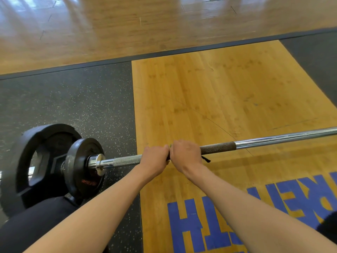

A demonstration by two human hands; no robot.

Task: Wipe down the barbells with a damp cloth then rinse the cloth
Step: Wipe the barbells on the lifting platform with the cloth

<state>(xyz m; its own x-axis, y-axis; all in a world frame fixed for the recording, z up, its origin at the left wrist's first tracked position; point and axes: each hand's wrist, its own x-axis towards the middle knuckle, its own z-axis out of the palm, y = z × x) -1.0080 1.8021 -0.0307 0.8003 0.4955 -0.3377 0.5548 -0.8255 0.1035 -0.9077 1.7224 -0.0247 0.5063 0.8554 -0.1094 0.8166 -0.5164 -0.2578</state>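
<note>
We list a wooden lifting platform (218,92) bearing blue block lettering (237,216). To its left we note black speckled rubber flooring (73,99). Beyond both we record a glossy hardwood floor (127,24).

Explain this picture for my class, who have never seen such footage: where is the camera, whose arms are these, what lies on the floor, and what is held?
There is no machine here: a person wears a wide-angle camera on the head, looking down at their own bare arms. The left hand and right hand curl side by side round a barbell, which runs across a wooden platform with blue letters, beside black speckled rubber flooring. Two black weight plates sit on its left end. A dark strip, probably the cloth, pokes out under the right hand; the rest is hidden.
</note>
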